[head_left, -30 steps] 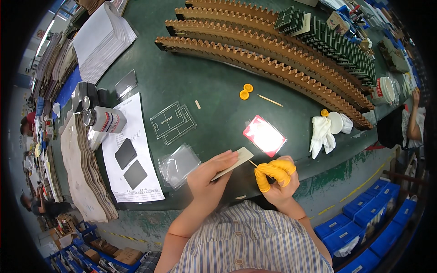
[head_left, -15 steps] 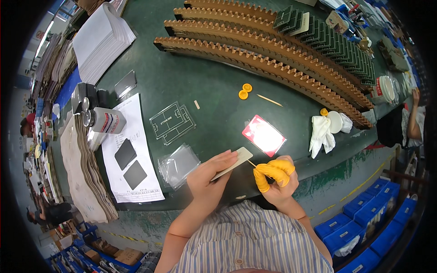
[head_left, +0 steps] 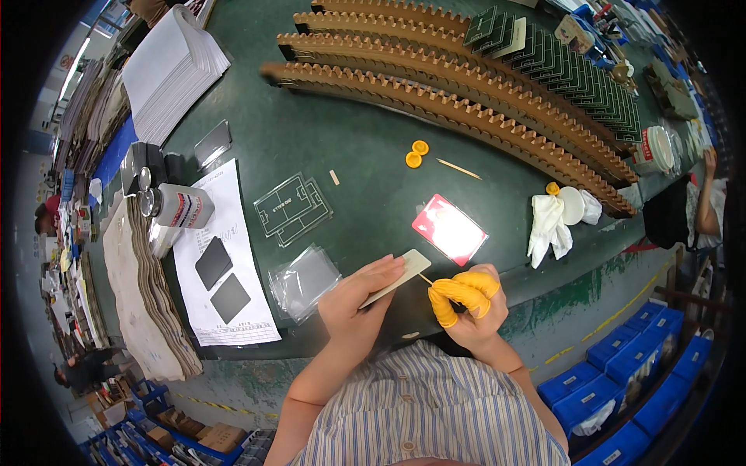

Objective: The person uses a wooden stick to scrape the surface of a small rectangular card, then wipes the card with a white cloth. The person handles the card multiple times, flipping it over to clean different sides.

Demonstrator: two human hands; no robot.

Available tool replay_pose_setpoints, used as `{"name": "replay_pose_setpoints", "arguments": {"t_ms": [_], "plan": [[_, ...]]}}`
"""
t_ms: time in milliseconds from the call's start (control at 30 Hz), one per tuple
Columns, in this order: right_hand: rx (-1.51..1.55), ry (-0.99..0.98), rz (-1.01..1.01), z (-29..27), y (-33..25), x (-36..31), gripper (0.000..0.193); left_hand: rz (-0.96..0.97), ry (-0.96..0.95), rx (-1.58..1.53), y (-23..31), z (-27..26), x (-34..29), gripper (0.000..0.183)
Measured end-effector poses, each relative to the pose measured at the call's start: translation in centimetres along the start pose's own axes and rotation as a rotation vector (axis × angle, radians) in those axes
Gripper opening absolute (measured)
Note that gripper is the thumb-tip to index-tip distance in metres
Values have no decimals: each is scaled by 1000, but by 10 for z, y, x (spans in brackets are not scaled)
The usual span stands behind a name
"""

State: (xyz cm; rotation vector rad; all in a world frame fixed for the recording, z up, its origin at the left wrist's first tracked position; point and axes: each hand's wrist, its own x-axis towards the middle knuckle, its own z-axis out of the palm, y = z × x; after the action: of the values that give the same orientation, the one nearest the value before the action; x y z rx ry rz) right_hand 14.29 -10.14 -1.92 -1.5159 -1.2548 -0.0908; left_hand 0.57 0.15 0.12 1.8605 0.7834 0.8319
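Note:
My left hand (head_left: 351, 301) grips a cream-coloured flat card (head_left: 412, 266) by its edge, tilted above the table's front edge. My right hand (head_left: 472, 307) wears yellow finger cots and pinches a thin wooden stick (head_left: 425, 278), whose tip is close to or touching the card's edge; I cannot tell which. Past the hands lies a red-bordered card with a shiny white face (head_left: 451, 229). Clear plastic sleeves (head_left: 305, 283) lie beside my left hand, and transparent sheets with printed white lines (head_left: 293, 210) are beyond them.
Brown slotted racks (head_left: 435, 105) span the far side, with dark green cards (head_left: 575, 78) standing in them. Two yellow finger cots (head_left: 414, 159) and a toothpick (head_left: 458, 168) lie mid-table. A white cloth (head_left: 549, 229) is at right; a metal can (head_left: 185, 206) and printed paper (head_left: 225, 268) at left.
Both hands stay nearly in place, with the card and stick still held. The view has shifted very slightly.

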Motion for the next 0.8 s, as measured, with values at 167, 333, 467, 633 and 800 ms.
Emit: {"name": "replay_pose_setpoints", "arguments": {"t_ms": [167, 333, 467, 633, 800], "plan": [[-9, 33, -16, 3, 2, 0, 26, -8, 6, 17, 7, 2, 3, 18], [-5, 34, -21, 2, 2, 0, 26, -2, 10, 20, 8, 2, 3, 18], [-22, 56, -13, 2, 2, -1, 27, -2, 15, 9, 9, 2, 2, 19], [-27, 56, -17, 2, 1, 0, 27, -1, 21, 1, 7, 2, 1, 18], [-10, 37, -33, 3, 1, 0, 27, -5, 18, -4, 7, 2, 1, 18]]}}
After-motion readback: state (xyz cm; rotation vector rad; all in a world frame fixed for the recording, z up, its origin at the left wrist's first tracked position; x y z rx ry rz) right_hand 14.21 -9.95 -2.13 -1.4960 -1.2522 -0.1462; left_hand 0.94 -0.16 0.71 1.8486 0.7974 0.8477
